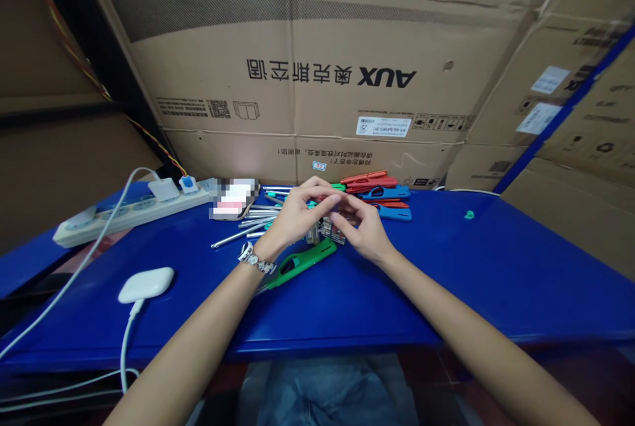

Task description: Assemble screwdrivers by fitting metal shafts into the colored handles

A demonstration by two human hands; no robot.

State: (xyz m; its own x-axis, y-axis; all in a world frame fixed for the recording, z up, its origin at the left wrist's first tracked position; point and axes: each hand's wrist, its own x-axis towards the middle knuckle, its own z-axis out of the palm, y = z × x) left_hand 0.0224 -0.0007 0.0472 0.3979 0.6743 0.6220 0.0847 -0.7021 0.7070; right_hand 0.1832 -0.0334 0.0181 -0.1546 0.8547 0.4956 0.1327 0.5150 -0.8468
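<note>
My left hand (308, 210), with a silver watch (255, 258) at its wrist, meets my right hand (364, 226) above the blue table. The fingertips of both hands are pinched together, and whatever they hold is hidden or too small to name. Just below them lie small clear and metallic parts (331, 231), partly covered by the fingers. Nearer to me rests a green utility lighter (305, 262), pointing to the lower left. Silver metal tubes (233, 235) are spread beside my left hand. Behind my right hand is a pile of red, orange and blue lighter casings (381, 191).
A phone (234, 199) with a blurred screen lies at the back left, near a white power strip (133, 211). A white charging case (146, 284) with a cable is at the left. A small green piece (469, 214) lies at the right. A large cardboard wall (327, 29) bounds the back.
</note>
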